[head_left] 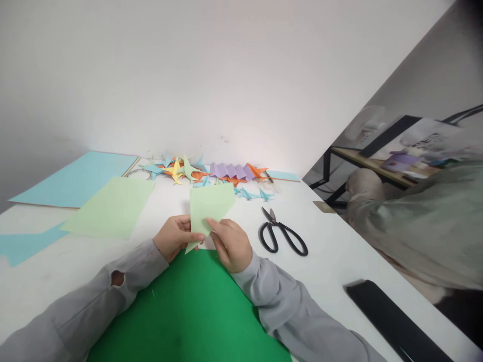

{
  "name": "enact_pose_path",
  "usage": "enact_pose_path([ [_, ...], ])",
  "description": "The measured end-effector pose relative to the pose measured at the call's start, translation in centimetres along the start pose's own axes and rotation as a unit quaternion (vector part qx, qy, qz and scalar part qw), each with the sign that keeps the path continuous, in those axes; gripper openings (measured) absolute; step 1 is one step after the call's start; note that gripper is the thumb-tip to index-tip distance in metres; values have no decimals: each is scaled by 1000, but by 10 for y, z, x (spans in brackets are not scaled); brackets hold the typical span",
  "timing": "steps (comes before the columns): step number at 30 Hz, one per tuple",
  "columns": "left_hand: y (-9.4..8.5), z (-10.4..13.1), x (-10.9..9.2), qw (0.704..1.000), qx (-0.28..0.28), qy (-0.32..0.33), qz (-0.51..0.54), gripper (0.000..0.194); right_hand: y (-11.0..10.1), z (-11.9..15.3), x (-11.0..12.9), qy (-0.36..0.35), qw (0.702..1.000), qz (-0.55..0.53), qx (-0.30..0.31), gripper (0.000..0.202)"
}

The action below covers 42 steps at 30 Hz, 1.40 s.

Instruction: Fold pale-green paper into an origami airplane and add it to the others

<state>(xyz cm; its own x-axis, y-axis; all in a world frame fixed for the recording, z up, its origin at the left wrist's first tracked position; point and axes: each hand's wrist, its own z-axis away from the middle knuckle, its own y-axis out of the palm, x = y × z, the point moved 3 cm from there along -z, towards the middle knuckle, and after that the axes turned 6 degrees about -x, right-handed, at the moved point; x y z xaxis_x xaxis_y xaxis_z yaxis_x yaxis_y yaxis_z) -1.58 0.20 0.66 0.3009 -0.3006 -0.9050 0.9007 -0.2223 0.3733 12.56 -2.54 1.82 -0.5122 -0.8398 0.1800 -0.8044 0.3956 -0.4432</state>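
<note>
White counter point(332, 251) meets a pale wall point(226, 75). Between both hands, near the counter's middle, is a light green paper point(211, 201) with a pointed lower corner. Fingers of the left hand point(174, 237) pinch its lower left edge; those of the right hand point(234, 246) grasp its lower right. Green material point(181, 311) spreads below. Behind lie folded paper pieces point(185, 169); to the left, a larger green sheet point(113, 208) overlaps a blue sheet point(75, 181); to the right, black-handled scissors point(279, 225).
</note>
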Motion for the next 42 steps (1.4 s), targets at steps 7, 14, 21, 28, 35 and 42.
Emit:
enact_pose_path([
  [7, -2, -2, 4, 999, -8, 36, -37, 29, 19, 8, -13, 402, 866, -293, 49, 22],
  [14, 0, -2, 6, 994, 57, 13, -93, 24, 24, 13, -20, 557, 733, -387, 48, 38],
  [21, -3, -1, 6, 994, 20, -36, -104, 27, 14, 14, -35, 588, 716, -374, -43, 35],
  [28, 0, 2, 4, 990, 61, -74, -101, 28, 10, 13, -43, 562, 724, -382, -115, 33],
  [35, 1, 3, 3, 990, 54, -80, -100, 27, 9, 14, -50, 569, 706, -394, -149, 33],
  [42, 1, 0, 5, 989, 91, -40, -108, 28, 6, 13, -49, 564, 710, -380, -181, 37],
])
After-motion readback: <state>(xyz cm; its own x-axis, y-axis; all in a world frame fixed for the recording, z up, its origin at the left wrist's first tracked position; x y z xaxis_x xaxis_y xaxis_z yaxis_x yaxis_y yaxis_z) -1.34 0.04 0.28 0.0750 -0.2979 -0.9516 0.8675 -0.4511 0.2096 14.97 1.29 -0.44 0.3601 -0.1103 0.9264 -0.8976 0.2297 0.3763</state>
